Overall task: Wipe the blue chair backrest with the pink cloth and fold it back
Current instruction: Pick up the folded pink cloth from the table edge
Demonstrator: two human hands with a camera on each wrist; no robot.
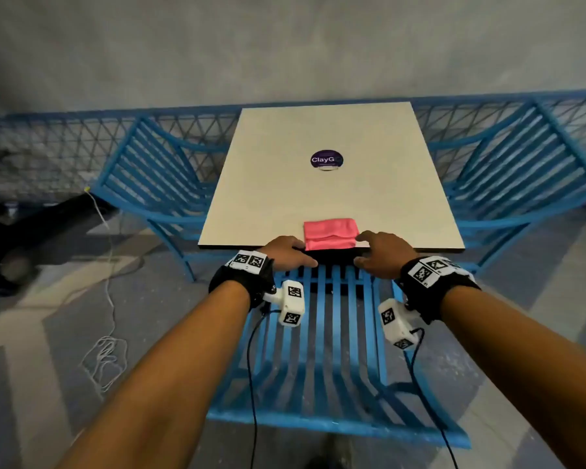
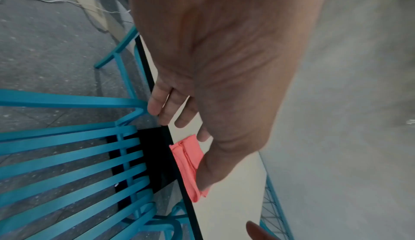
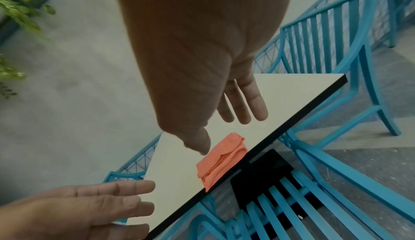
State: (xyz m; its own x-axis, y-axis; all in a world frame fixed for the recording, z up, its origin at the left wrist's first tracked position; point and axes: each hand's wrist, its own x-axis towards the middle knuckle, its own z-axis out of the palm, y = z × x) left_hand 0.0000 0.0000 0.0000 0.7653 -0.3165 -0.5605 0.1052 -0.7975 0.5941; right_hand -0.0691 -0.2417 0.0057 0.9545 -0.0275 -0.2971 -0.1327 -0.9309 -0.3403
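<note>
The pink cloth (image 1: 330,234) is lying folded at the near edge of the table (image 1: 329,184), overhanging slightly, within easy reach of both hands. The left hand (image 1: 286,252) and right hand (image 1: 381,253) are flanking it, fingers loosely extended, gripping nothing; the left thumb may be touching it. The blue chair backrest (image 1: 322,319) is standing just below, apparently positioned for wiping.

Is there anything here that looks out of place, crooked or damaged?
Little stands out. The folded pink cloth lies at the near edge of the table, its front edge flush with or slightly over the rim. A loose white cord lies tangled on the floor, left of the near blue chair. No spill or damage shows.
</note>
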